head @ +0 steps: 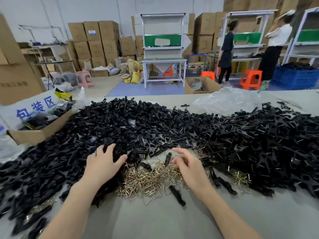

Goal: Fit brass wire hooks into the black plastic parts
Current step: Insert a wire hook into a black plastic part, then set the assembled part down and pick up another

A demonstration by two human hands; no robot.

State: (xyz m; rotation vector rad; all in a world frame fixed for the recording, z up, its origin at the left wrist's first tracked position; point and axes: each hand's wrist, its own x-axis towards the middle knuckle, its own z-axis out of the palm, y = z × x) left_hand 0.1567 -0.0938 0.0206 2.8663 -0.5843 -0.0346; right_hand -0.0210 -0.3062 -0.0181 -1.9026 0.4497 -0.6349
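Sorting heaped black plastic parts [155, 121], loose brass wire hooks [146, 180].
Pressing heap with wide-spread left hand [103, 163]; curling right hand [187, 167] over hooks, hold unclear. Could snag tangled clump.

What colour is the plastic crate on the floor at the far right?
Blue; the head view shows the crate best.

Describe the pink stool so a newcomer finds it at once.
Start at the tall stack of brown cardboard boxes against the back wall, left of the white workbench. On the floor in front of it stands the small pink plastic stool. It is the only pink one; the other plastic stools, further right, are orange.
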